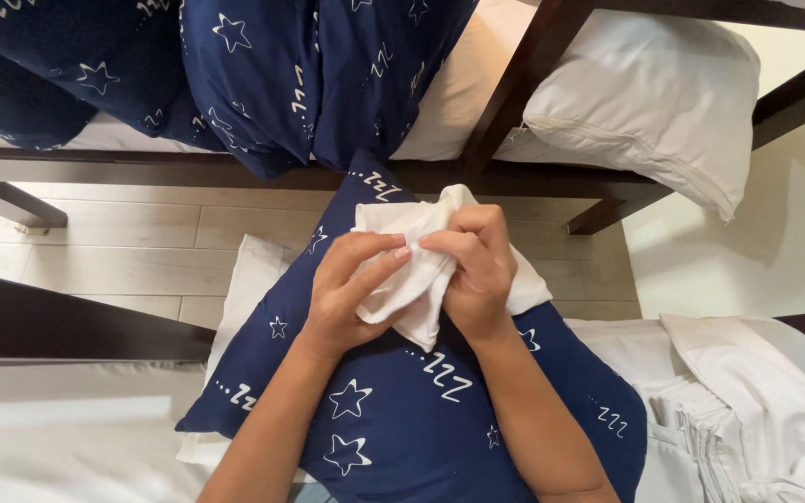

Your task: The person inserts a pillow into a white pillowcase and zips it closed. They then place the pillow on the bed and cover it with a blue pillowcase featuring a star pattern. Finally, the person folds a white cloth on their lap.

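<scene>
A pillow lies in front of me, mostly inside a navy pillowcase (402,410) printed with white stars and zigzags. Its white end (393,219) sticks out of the case's far opening. My left hand (351,293) and my right hand (477,265) both pinch and bunch that white fabric, thumbs and fingertips meeting in the middle. A white corner (252,270) of the pillow or bedding peeks out to the left under the case.
A dark wooden bed frame (533,56) crosses the top, bearing a navy star-print duvet (263,74) and a white pillow (649,98). Pale wood floor (132,247) shows between the beds. Folded white linen (729,410) lies at the right.
</scene>
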